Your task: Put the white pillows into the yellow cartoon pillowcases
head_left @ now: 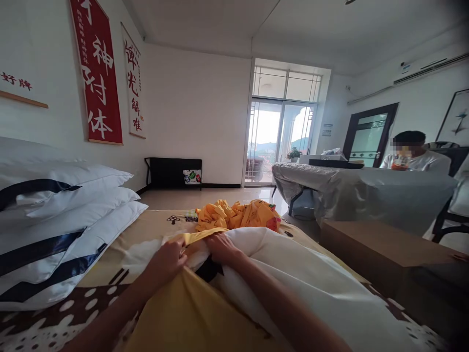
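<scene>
Both hands, viewed from the head, met near the middle of a bed covered with a patterned sheet (pixel 91 303). The left hand (pixel 171 254) was closed in a fist on the edge of a yellow cloth (pixel 183 313), which fell from the knuckles towards the viewer and also ran as a narrow strip across to the right hand. The right hand (pixel 221 248) lay just beside it, palm down, its fingers partly hidden at the strip; whether they gripped the cloth or only pressed on it could not be told. A white padded piece (pixel 315 283) occupied the right foreground, passing beneath the right forearm and reaching the gap between the hands, where a black patch (pixel 208 269) showed. Beyond the hands lay a crumpled orange cloth (pixel 238 215). To the left stood a stack of white pillows (pixel 69 244) with dark bands. To the right, beside the bed, was a brown box (pixel 388 239); behind it, a table (pixel 377 195) was draped in translucent plastic, and a person in a white top (pixel 436 160) sat at its far side. A sliding glass door (pixel 282 132) admitted daylight in the background.
</scene>
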Demonstrator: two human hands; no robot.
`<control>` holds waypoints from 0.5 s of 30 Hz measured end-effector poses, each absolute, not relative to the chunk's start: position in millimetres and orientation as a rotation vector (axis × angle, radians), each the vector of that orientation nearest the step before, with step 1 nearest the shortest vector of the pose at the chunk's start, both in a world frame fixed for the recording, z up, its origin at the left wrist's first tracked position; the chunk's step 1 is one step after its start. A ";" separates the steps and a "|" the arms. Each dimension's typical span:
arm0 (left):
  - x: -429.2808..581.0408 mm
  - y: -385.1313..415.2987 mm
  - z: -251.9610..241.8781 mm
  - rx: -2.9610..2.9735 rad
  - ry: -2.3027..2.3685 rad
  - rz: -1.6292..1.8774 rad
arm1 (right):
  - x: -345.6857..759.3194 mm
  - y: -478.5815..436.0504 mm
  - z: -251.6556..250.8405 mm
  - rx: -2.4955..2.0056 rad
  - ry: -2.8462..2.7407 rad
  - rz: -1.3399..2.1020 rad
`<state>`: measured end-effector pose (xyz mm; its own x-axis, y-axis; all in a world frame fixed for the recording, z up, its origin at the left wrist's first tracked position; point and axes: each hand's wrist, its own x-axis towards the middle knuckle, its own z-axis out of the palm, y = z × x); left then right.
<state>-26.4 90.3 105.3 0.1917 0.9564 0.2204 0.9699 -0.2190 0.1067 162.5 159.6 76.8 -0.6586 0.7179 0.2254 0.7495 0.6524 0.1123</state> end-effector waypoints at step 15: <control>-10.0 97.7 56.5 -2.374 -2.051 -0.083 | 178.0 69.8 7.7 -1.043 -2.952 0.012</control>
<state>-10.0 97.7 56.5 0.1444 0.9886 0.0421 0.9888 -0.1458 0.0317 178.0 69.8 7.7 -0.7779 0.6283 0.0072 0.6282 0.7779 -0.0109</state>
